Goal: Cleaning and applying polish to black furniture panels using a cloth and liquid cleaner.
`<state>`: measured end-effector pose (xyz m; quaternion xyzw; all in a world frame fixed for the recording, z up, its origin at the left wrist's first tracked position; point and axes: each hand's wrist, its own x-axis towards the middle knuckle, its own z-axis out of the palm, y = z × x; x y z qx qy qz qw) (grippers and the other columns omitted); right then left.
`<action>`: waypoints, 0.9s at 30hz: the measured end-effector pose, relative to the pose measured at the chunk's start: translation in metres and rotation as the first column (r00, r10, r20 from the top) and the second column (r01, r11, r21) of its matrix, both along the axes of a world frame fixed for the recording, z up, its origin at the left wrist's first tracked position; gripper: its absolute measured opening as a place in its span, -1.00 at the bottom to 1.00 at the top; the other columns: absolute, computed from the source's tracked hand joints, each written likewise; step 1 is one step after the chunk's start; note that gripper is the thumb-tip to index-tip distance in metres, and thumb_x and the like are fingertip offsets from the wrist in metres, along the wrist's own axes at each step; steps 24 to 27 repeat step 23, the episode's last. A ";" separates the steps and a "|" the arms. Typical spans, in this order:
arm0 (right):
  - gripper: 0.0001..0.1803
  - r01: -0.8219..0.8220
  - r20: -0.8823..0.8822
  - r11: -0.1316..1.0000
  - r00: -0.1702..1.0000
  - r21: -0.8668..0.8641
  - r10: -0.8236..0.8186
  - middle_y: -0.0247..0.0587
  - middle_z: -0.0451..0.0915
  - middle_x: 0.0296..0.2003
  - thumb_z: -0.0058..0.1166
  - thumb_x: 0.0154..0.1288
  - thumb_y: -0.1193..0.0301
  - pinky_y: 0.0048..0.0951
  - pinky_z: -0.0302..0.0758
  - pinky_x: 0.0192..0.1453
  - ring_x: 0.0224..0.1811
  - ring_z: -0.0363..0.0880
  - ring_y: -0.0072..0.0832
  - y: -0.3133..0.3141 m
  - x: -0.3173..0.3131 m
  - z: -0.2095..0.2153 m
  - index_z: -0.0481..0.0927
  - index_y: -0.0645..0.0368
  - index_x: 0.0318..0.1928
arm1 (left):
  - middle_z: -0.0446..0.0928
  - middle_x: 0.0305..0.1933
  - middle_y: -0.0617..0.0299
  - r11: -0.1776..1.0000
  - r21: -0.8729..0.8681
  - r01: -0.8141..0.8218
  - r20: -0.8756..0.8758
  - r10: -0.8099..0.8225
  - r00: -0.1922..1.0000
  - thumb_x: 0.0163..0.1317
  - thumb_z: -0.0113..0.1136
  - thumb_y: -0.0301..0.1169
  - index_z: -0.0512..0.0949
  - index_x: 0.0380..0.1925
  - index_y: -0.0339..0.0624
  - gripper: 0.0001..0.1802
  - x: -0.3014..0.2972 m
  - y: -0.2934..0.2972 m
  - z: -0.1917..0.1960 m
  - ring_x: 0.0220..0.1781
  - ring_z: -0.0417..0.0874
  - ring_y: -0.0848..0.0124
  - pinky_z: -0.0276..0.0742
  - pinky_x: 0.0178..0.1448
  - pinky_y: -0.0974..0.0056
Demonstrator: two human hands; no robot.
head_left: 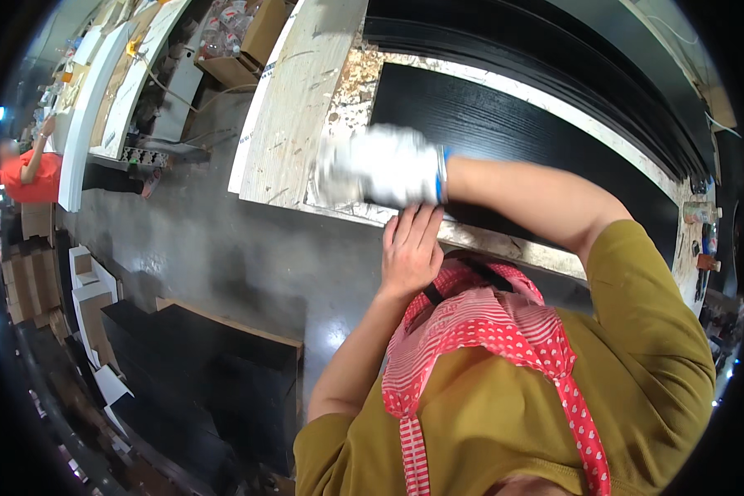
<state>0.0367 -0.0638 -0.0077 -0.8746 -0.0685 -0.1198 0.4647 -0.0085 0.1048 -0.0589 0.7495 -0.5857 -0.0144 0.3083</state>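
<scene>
A black board (504, 136) with a glossy wood grain lies flat on the pale, scuffed workbench (285, 124). My right hand (380, 169), in a white glove with a blue cuff edge, is over the board's left end. Motion blurs its fingers, so whether it holds anything is hidden. My bare left hand (413, 252) rests at the bench's near edge just below the glove, its fingers stretched out and lying side by side toward the board. The fingertips are close under the gloved wrist.
Long black strips (546, 62) lie stacked behind the board. Sawdust-like debris (355, 87) covers a patch of bench. Dark panels (198, 364) are stacked on the floor at lower left. A person in red (37, 178) stands far left. Small bottles (701, 212) stand at the right end.
</scene>
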 end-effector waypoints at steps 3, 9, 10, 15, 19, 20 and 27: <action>-0.80 0.107 -0.135 0.845 0.969 -0.524 -0.206 -0.12 0.65 -0.26 0.04 0.10 0.43 -0.25 0.60 -0.22 -0.25 0.66 -0.21 -0.032 0.019 0.025 0.60 0.02 -0.22 | 0.42 0.32 0.10 1.000 -0.002 0.018 -0.003 -0.018 1.000 0.05 0.13 -0.39 0.49 0.17 -0.15 -0.42 0.003 -0.001 -0.002 0.38 0.37 0.13 0.11 0.40 0.01; -0.67 0.045 0.001 0.914 0.999 -0.404 -0.048 -0.15 0.64 -0.25 0.03 0.10 0.41 -0.28 0.62 -0.16 -0.24 0.67 -0.19 -0.020 0.002 0.011 0.60 -0.01 -0.06 | 0.44 0.34 0.22 1.000 0.013 -0.028 0.017 0.028 0.999 0.05 0.13 -0.36 0.51 0.17 -0.09 -0.42 0.000 0.002 -0.008 0.39 0.38 0.18 0.12 0.38 0.05; -0.66 0.095 0.075 0.874 0.995 -0.477 -0.068 -0.11 0.65 -0.25 0.04 0.10 0.41 -0.27 0.62 -0.16 -0.23 0.66 -0.16 -0.049 0.015 0.001 0.58 0.00 -0.05 | 0.42 0.36 0.23 1.000 0.002 -0.025 0.061 0.024 0.998 0.06 0.13 -0.35 0.51 0.18 -0.09 -0.42 -0.001 0.001 -0.007 0.39 0.37 0.19 0.10 0.39 0.06; -0.76 0.066 -0.027 0.810 0.995 -0.583 -0.101 -0.03 0.63 -0.34 0.09 0.13 0.37 -0.28 0.62 -0.18 -0.23 0.66 -0.12 -0.060 0.031 0.008 0.61 0.01 -0.14 | 0.42 0.36 0.22 1.000 0.001 -0.001 0.012 0.001 1.000 0.08 0.13 -0.34 0.50 0.20 -0.10 -0.42 0.007 0.005 -0.014 0.40 0.37 0.18 0.09 0.40 0.05; -0.69 0.224 0.128 0.885 0.974 -0.408 -0.187 -0.05 0.64 -0.09 0.15 0.06 0.43 -0.26 0.63 -0.05 -0.05 0.67 -0.16 -0.062 0.026 -0.023 0.63 0.06 -0.12 | 0.43 0.36 0.25 1.000 -0.006 0.010 0.048 -0.010 0.999 0.08 0.17 -0.31 0.50 0.20 -0.06 -0.41 0.001 0.001 -0.009 0.39 0.39 0.23 0.08 0.40 0.08; -0.67 0.291 0.114 0.813 0.956 -0.504 -0.271 -0.05 0.64 -0.07 0.16 0.05 0.44 -0.27 0.63 -0.03 -0.03 0.67 -0.18 -0.085 0.035 -0.015 0.63 0.07 -0.10 | 0.43 0.36 0.27 1.000 -0.010 -0.006 0.091 0.007 0.996 0.09 0.19 -0.29 0.51 0.20 -0.03 -0.41 0.002 0.002 -0.006 0.37 0.41 0.28 0.10 0.40 0.11; -0.51 0.241 -0.296 0.705 0.783 -0.667 -0.548 -0.01 0.62 0.02 0.20 0.05 0.41 -0.35 0.59 0.10 0.08 0.64 -0.21 -0.107 0.058 0.032 0.54 0.00 0.08 | 0.43 0.36 0.27 1.000 0.018 0.002 0.087 -0.003 0.996 0.06 0.24 -0.26 0.51 0.21 0.02 -0.39 0.005 0.001 -0.011 0.39 0.39 0.28 0.11 0.40 0.11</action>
